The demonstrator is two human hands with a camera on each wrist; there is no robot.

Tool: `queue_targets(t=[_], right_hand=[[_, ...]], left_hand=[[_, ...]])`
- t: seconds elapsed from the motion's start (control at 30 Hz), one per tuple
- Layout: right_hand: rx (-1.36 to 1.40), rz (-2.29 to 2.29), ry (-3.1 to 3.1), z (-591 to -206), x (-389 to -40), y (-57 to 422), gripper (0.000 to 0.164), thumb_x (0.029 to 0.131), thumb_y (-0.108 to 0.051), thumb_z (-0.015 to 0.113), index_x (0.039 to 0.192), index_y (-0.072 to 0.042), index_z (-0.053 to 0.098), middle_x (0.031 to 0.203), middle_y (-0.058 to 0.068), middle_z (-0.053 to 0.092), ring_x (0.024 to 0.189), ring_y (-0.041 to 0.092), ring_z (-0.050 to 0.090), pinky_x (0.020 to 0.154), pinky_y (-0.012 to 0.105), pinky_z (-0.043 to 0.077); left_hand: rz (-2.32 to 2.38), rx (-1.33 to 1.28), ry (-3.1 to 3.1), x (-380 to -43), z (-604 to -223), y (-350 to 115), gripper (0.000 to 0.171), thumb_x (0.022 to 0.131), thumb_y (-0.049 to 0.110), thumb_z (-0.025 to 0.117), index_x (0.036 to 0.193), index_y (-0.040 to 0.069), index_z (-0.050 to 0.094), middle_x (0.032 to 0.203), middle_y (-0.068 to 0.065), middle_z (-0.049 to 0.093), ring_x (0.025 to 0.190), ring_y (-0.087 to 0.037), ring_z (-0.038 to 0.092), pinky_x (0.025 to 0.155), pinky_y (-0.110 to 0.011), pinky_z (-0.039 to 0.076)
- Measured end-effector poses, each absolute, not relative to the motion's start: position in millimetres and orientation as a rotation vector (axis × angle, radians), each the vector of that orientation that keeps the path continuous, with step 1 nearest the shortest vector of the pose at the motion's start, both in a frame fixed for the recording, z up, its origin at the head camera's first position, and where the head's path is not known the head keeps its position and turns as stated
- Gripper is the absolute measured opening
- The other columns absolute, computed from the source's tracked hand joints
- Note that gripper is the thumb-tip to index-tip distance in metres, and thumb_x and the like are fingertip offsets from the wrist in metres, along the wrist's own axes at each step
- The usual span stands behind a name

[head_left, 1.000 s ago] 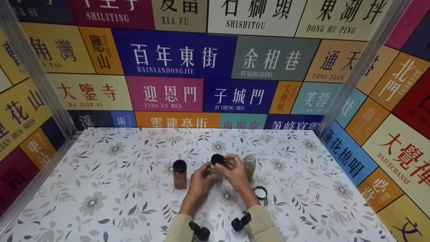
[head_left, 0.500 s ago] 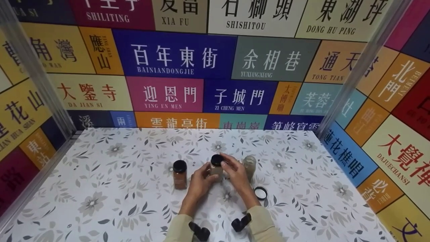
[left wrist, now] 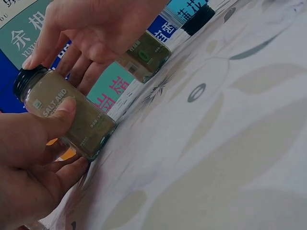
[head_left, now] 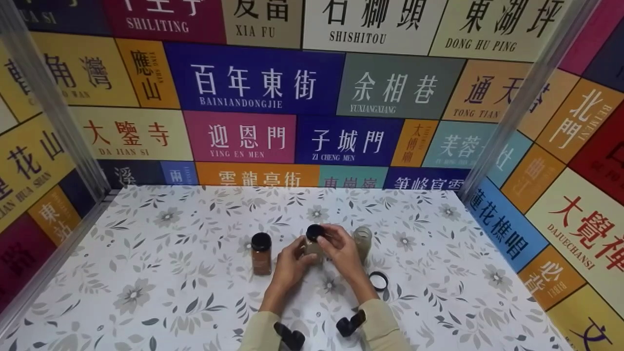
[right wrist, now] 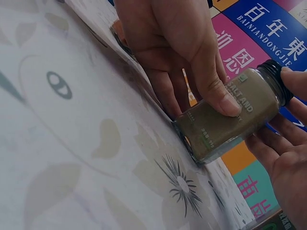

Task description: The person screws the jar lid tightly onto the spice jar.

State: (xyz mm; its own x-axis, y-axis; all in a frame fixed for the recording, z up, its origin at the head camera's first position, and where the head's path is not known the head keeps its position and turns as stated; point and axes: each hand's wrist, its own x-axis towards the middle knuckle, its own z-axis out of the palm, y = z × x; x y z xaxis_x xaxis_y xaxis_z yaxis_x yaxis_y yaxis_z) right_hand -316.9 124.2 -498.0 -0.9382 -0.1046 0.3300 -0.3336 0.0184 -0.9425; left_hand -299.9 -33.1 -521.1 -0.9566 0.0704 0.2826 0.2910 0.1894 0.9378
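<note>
White floral surface point(head_left: 195, 243): L hand point(head_left: 290, 263) clasps squarish brown-filled clear-glass jar point(right wrist: 223, 133), R hand point(head_left: 343, 247) pinches its round black lid point(head_left: 314, 231); prob. best w/ jar steady, lid level.

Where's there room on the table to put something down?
Bare table lies left of the reddish jar, right of the loose cap, and beyond the salt jar up to the back wall. The middle is crowded: left hand and right hand hold the salt jar, with the open jar close beside.

Middle jar point(head_left: 314, 247) between left jar point(head_left: 261, 256) and right jar point(head_left: 363, 241), lid point(head_left: 372, 280) before the latter.
</note>
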Motion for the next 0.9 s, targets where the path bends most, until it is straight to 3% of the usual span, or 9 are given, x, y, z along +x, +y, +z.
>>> queue_targets(t=[0.47, 0.7, 0.9], right_hand=[[0.51, 2.058, -2.206, -497.3, -314.5, 125.0, 0.05, 0.101, -0.011, 0.058, 0.147, 0.002, 0.046, 0.145, 0.025, 0.053, 0.135, 0.038, 0.052, 0.105, 0.014, 0.045], [0.58, 1.999, -2.23, -495.7, -314.1, 122.2, 0.049, 0.101, -0.013, 0.058, 0.146, 0.003, 0.046, 0.147, 0.027, 0.048, 0.135, 0.04, 0.051, 0.103, 0.014, 0.045], [0.549, 2.011, -2.185, -497.6, -315.6, 119.2, 0.044, 0.098, -0.011, 0.063, 0.138, 0.003, 0.05, 0.14, 0.025, 0.054, 0.134, 0.038, 0.053, 0.111, 0.028, 0.046]], left_hand=[[-1.861, -0.311, -2.304, -298.4, -521.4, -34.1, 0.062, 0.088, 0.006, 0.074, 0.139, -0.015, 0.047, 0.137, -0.033, 0.056, 0.122, -0.044, 0.062, 0.105, -0.046, 0.053], [-1.864, -0.315, -2.3, -300.2, -521.5, -33.5, 0.061, 0.087, 0.004, 0.073, 0.139, -0.015, 0.047, 0.135, -0.035, 0.057, 0.123, -0.047, 0.06, 0.106, -0.048, 0.051], [-1.876, -0.33, -2.294, -300.7, -521.5, -32.8, 0.06, 0.088, 0.004, 0.073, 0.139, -0.015, 0.048, 0.136, -0.034, 0.057, 0.125, -0.046, 0.059, 0.107, -0.047, 0.051]])
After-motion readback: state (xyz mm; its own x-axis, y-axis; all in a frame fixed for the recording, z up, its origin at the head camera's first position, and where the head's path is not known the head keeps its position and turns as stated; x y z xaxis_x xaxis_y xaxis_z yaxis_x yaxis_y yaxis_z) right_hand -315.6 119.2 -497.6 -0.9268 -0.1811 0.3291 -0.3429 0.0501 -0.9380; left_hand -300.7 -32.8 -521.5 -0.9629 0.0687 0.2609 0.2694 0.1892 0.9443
